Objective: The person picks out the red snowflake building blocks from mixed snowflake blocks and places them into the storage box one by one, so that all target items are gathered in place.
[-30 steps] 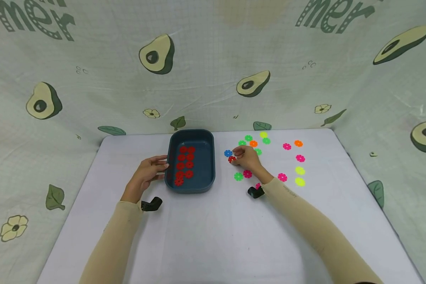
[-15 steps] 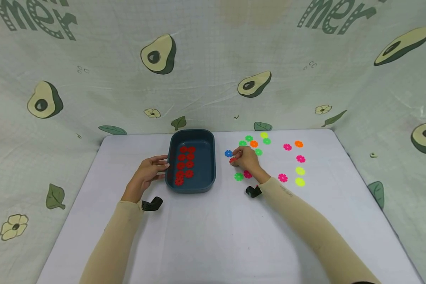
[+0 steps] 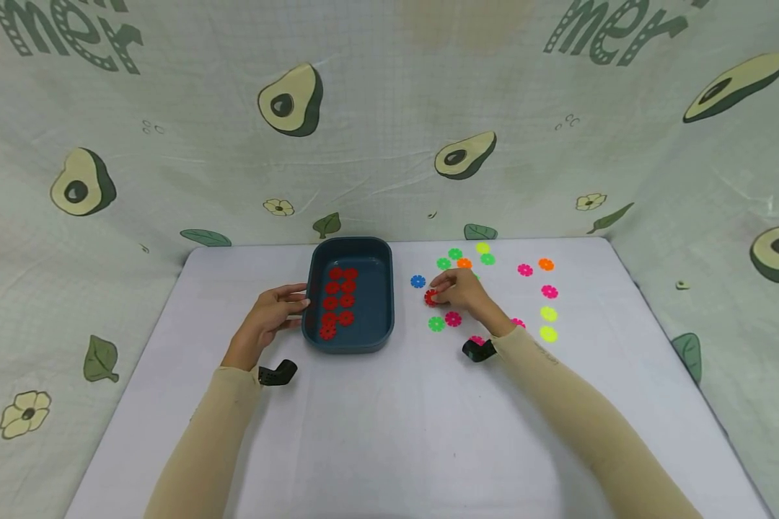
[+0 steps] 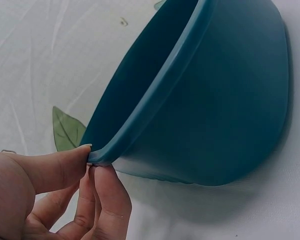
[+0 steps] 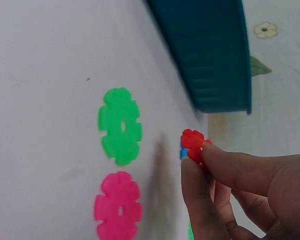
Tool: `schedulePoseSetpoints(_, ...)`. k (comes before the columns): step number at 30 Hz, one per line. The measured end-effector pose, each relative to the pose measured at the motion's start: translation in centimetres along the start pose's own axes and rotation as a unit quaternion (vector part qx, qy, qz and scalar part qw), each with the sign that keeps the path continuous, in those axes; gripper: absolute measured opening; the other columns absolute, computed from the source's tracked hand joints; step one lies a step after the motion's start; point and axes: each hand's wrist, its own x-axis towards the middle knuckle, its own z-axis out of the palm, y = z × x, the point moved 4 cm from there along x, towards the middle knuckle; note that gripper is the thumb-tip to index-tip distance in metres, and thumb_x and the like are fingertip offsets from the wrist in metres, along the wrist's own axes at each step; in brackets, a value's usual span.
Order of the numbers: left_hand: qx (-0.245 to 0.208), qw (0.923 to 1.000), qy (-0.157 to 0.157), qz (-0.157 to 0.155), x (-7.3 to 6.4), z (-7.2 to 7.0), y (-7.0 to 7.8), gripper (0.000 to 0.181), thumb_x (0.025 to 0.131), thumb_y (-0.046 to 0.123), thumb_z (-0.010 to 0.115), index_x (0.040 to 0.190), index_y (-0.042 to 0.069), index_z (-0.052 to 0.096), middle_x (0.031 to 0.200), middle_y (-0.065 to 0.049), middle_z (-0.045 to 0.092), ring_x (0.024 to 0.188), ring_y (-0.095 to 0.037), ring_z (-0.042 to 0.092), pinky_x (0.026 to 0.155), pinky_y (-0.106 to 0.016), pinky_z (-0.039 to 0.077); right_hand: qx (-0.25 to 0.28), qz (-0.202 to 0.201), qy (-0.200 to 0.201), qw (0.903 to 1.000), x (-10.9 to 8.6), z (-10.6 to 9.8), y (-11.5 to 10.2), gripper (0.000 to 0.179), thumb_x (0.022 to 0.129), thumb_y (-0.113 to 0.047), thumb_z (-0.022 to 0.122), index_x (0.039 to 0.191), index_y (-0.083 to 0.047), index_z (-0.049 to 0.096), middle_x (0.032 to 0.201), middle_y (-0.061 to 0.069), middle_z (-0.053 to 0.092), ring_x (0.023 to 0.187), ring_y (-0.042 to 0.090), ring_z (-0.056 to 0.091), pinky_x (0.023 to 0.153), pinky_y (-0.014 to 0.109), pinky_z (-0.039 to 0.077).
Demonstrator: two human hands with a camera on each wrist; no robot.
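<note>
My left hand (image 3: pixel 262 322) pinches the left rim of a dark blue plastic tub (image 4: pixel 215 100) between thumb and fingers. Inside the tub, several red flower-shaped discs (image 3: pixel 347 300) lie in two rough columns. Thumb and forefinger of my right hand (image 3: pixel 465 292) pinch one red flower-shaped disc (image 5: pixel 192 139), held just above the tabletop to the right of the tub. Behind it, a blue disc (image 3: pixel 417 281) lies on the table. Nearer to me are a green disc (image 5: pixel 121 126) and a pink disc (image 5: pixel 118 207), both flat.
Several more green, orange, yellow and pink discs are scattered on the white table (image 3: pixel 376 432), with yellow ones (image 3: pixel 548 334) and an orange one (image 3: pixel 546 264) farther right. A dark curved device (image 3: pixel 279 373) sits at each wrist. Patterned cloth (image 3: pixel 376 108) hangs behind the table.
My right hand, pinching the red disc, has shifted a little to the right, and the disc shows more fully now. The left hand and the tub have stayed put.
</note>
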Motion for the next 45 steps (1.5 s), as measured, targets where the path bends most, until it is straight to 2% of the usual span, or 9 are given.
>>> schedulePoseSetpoints(9,-0.001,1.0000,0.001,0.004,0.0,-0.1,-0.2,0.058,0.105,0.007,0.065,0.160,0.005,0.045,0.143,-0.015,0.053,0.094,-0.007,0.064,0.078,-0.021,0.058,0.026,-0.015,-0.018,0.9994,-0.5,-0.3,-2.2,0.024,0.097,-0.002,0.074,0.121,0.002,0.075,0.107,0.013,0.066,0.096,0.026,0.069,0.088,0.035,0.061)
schedulePoseSetpoints(16,0.001,1.0000,-0.001,0.006,0.0,-0.3,-0.2,0.058,0.106,0.007,0.065,0.160,0.004,0.045,0.139,-0.014,0.053,0.093,-0.006,0.064,0.078,-0.021,0.059,0.056,-0.029,-0.035,0.9974,-0.6,0.3,-4.5,0.022,0.096,-0.001,0.075,0.118,0.003,0.074,0.104,0.013,0.065,0.093,0.024,0.068,0.098,0.051,0.059)
schedulePoseSetpoints(21,0.001,1.0000,-0.002,0.009,-0.1,-0.4,0.0,0.059,0.105,0.007,0.065,0.160,0.004,0.044,0.141,-0.014,0.052,0.095,-0.008,0.064,0.077,-0.021,0.059,0.062,-0.051,-0.049,0.9956,-0.5,1.0,-5.9,0.020,0.096,0.001,0.074,0.116,0.004,0.075,0.101,0.013,0.066,0.089,0.024,0.069,0.099,0.054,0.058)
schedulePoseSetpoints(27,0.001,1.0000,-0.002,0.004,-0.1,-0.3,-0.1,0.059,0.105,0.008,0.066,0.160,0.005,0.044,0.142,-0.015,0.052,0.096,-0.008,0.063,0.077,-0.021,0.059,0.055,-0.067,-0.063,0.9942,-0.8,1.9,-7.2,0.020,0.095,0.004,0.072,0.115,0.005,0.075,0.100,0.015,0.067,0.087,0.025,0.070,0.097,0.054,0.059)
schedulePoseSetpoints(34,0.003,1.0000,0.000,0.006,-0.1,-0.2,-0.1,0.058,0.105,0.007,0.065,0.160,0.004,0.044,0.140,-0.014,0.052,0.096,-0.008,0.063,0.077,-0.021,0.059,0.040,-0.093,-0.077,0.9919,-0.7,3.0,-8.3,0.022,0.093,0.005,0.073,0.114,0.003,0.078,0.106,0.015,0.068,0.089,0.025,0.067,0.089,0.044,0.062)
schedulePoseSetpoints(41,0.000,1.0000,0.002,0.002,-0.2,-0.1,0.0,0.058,0.105,0.007,0.065,0.160,0.004,0.045,0.140,-0.014,0.052,0.095,-0.008,0.063,0.076,-0.021,0.059,0.042,-0.104,-0.096,0.9890,-0.7,4.2,-9.4,0.020,0.093,0.006,0.074,0.113,0.003,0.078,0.104,0.014,0.067,0.083,0.022,0.068,0.091,0.049,0.062)
schedulePoseSetpoints(45,0.000,1.0000,0.002,0.003,0.0,0.0,0.0,0.058,0.105,0.007,0.065,0.159,0.004,0.045,0.141,-0.015,0.051,0.094,-0.007,0.063,0.076,-0.020,0.058,0.033,-0.113,-0.107,0.9872,-0.5,5.0,-10.1,0.021,0.093,0.007,0.074,0.113,0.002,0.079,0.103,0.013,0.069,0.086,0.020,0.068,0.082,0.035,0.062)
